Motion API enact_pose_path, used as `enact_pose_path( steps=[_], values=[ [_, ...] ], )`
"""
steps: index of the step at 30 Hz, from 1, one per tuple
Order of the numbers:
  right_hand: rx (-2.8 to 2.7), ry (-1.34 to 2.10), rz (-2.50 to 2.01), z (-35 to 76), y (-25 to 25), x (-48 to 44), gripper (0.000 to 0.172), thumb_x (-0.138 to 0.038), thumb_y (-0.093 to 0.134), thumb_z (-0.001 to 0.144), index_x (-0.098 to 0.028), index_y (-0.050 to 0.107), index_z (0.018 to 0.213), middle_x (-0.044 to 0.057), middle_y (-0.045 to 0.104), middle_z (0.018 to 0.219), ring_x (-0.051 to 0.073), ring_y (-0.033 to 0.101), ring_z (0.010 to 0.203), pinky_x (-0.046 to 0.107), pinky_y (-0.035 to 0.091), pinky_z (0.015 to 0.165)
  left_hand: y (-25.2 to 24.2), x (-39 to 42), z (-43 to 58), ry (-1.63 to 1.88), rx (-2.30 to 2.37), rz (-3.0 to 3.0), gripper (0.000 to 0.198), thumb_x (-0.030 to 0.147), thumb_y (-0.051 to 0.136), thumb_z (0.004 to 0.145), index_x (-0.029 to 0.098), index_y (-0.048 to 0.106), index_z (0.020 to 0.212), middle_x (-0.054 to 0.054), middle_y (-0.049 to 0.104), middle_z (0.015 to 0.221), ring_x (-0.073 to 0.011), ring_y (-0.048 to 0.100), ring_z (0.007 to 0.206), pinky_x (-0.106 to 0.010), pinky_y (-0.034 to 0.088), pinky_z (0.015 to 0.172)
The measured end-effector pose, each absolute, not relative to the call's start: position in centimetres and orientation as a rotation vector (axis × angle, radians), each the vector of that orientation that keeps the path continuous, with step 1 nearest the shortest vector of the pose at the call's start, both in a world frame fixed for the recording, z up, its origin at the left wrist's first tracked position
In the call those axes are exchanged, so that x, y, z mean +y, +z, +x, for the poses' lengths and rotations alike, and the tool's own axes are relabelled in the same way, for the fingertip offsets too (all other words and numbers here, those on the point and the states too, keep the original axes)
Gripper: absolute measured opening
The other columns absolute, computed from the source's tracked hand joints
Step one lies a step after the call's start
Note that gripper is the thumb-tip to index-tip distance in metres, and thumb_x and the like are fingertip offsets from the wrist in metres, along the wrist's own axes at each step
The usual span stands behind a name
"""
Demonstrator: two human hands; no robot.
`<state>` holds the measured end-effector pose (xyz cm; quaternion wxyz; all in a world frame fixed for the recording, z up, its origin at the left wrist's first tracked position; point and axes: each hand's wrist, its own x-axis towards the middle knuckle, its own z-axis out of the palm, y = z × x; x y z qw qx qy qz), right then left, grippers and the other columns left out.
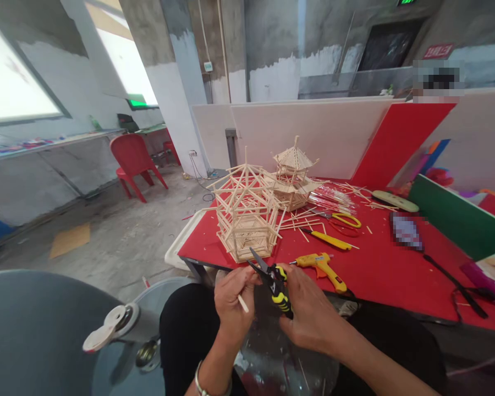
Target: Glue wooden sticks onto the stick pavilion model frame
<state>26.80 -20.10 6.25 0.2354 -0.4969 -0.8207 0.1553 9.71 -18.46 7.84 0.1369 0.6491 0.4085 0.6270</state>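
My left hand is closed around a thin wooden stick, whose pale end pokes out below the fingers. In my right hand are black and yellow shears, their blades spread and pointing up and left, close to the left fingertips. Both hands are over my lap, just in front of the table edge. Beyond them stands an open lattice pavilion frame of sticks. Behind it to the right is a smaller model pavilion with a denser roof. A yellow glue gun lies right of the shears.
On the red table lie a yellow utility knife, yellow-handled scissors, loose sticks and bundled sticks in clear wrap. A green board stands at the right. A white thermos is at lower left.
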Motion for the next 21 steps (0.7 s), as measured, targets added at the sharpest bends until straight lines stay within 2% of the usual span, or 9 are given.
enact_pose_path(
  steps=[8,12,14,17,19,21],
  values=[
    [-2.258,0.557,-1.380,26.4,5.2,-21.8,0.061,-0.021,0.055,0.067,-0.015,0.036,0.124,0.012,0.055,0.110,0.028,0.053,0.105,0.041,0.043,0.093,5.9,-19.9,9.5,1.843,1.201,1.925,0.018,0.004,0.060,0.081,0.018,0.070,0.087,-0.001,0.067,0.066,-0.0120,0.062,0.056,-0.022,0.050,0.055],
    [-2.242,0.718,-1.466,26.0,4.5,-22.7,0.047,-0.019,0.053,0.067,-0.018,0.041,0.113,0.008,0.059,0.098,0.024,0.058,0.090,0.036,0.046,0.081,3.8,-21.4,9.9,1.883,1.353,1.805,0.021,0.007,0.060,0.083,0.018,0.072,0.095,-0.002,0.071,0.072,-0.0142,0.066,0.063,-0.024,0.052,0.062],
    [-2.240,0.688,-1.467,25.8,4.0,-22.9,0.056,-0.019,0.053,0.066,-0.017,0.039,0.120,0.010,0.058,0.107,0.025,0.057,0.098,0.038,0.045,0.086,3.2,-22.0,10.0,1.876,1.399,1.713,0.018,0.009,0.060,0.083,0.018,0.072,0.094,-0.003,0.072,0.073,-0.0156,0.067,0.065,-0.025,0.053,0.065],
    [-2.251,0.530,-1.498,25.9,3.3,-23.1,0.079,-0.021,0.055,0.063,-0.014,0.028,0.137,0.017,0.049,0.128,0.033,0.046,0.118,0.048,0.037,0.099,2.8,-22.4,10.0,1.787,1.434,1.609,0.015,0.014,0.058,0.085,0.017,0.070,0.077,-0.001,0.069,0.065,-0.0136,0.064,0.057,-0.023,0.051,0.058],
    [-2.251,0.519,-1.539,26.0,3.0,-23.4,0.083,-0.022,0.055,0.063,-0.014,0.026,0.141,0.017,0.047,0.130,0.034,0.044,0.121,0.051,0.035,0.102,2.6,-22.5,9.9,1.728,1.444,1.599,0.018,0.015,0.058,0.086,0.017,0.068,0.071,-0.001,0.067,0.063,-0.0125,0.062,0.054,-0.021,0.049,0.055],
    [-2.248,0.614,-1.546,26.0,2.8,-23.7,0.082,-0.021,0.054,0.064,-0.014,0.027,0.141,0.016,0.048,0.130,0.032,0.045,0.121,0.049,0.035,0.103,2.4,-22.7,9.9,1.725,1.450,1.599,0.015,0.016,0.059,0.085,0.017,0.070,0.075,-0.002,0.069,0.067,-0.0134,0.063,0.058,-0.022,0.049,0.057]
  ],
)
